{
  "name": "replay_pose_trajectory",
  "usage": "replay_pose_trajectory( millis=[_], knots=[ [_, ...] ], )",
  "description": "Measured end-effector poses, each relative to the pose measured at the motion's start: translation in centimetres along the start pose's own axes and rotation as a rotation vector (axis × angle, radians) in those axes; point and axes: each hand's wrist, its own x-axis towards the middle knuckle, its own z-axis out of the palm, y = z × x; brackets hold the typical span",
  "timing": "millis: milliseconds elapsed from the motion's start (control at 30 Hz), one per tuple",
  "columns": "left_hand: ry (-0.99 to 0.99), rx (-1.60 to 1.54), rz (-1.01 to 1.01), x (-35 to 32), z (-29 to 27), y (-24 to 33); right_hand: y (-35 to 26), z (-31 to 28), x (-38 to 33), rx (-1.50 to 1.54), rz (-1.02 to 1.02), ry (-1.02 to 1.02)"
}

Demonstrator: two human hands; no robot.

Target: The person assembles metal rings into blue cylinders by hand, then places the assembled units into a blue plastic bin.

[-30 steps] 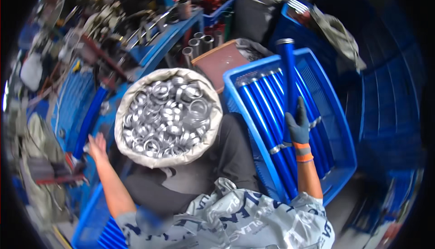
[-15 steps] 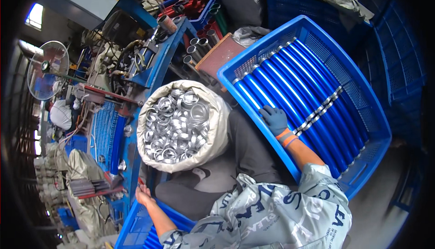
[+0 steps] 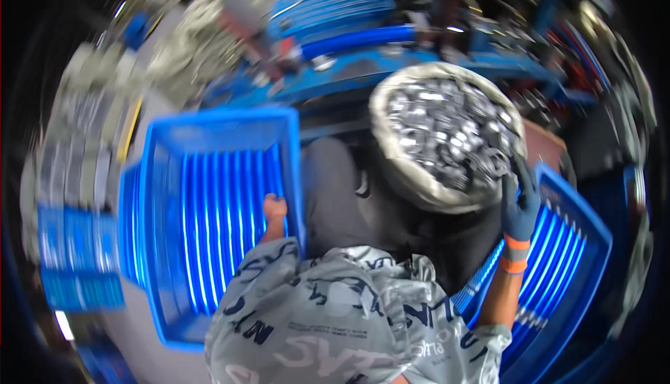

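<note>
My bare left hand (image 3: 275, 206) is over the right part of a blue plastic crate (image 3: 155, 244) on the left, in front of a row of glossy blue tubes (image 3: 216, 223). Its fingers are smeared by motion, so I cannot tell whether they hold anything. On the right, my right hand (image 3: 522, 199), in a blue-grey glove with an orange cuff, is raised at the right rim of a pale cloth sack (image 3: 412, 185). Thumb and fingers look apart, with nothing plainly between them. Shiny metal rings (image 3: 450, 129) fill the sack.
Below my right forearm, a second blue crate (image 3: 601, 244) holds more blue tubes with silvery ends. A blue workbench (image 3: 342, 73) runs behind, with a blue tube (image 3: 359, 40) lying along it. Grey stacked pieces (image 3: 84, 167) stand at far left. Much of the view is blurred.
The view has swung left, bringing the left crate fully into sight. My right hand has left the tubes and risen beside the sack. My left hand is now over the left crate.
</note>
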Motion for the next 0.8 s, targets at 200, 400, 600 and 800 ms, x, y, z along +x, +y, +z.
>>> replay_pose_trajectory(
  millis=[200,400,600,800],
  knots=[
    [-0.064,0.127,-0.487,-12.7,-2.0,-10.9,5.2,13.5,1.6,-0.516,-0.362,-0.483],
    [-0.044,-0.091,-0.422,-10.0,1.1,-13.7,7.0,16.0,0.7,-0.695,-0.488,-0.588],
    [-0.276,-0.167,-0.477,-6.4,4.5,-12.6,3.4,14.6,1.8,-0.84,-0.301,-0.707],
    [-0.601,-0.022,-0.603,-1.0,2.8,-8.1,1.3,14.0,2.2,-0.869,-0.27,-0.784]
  ],
)
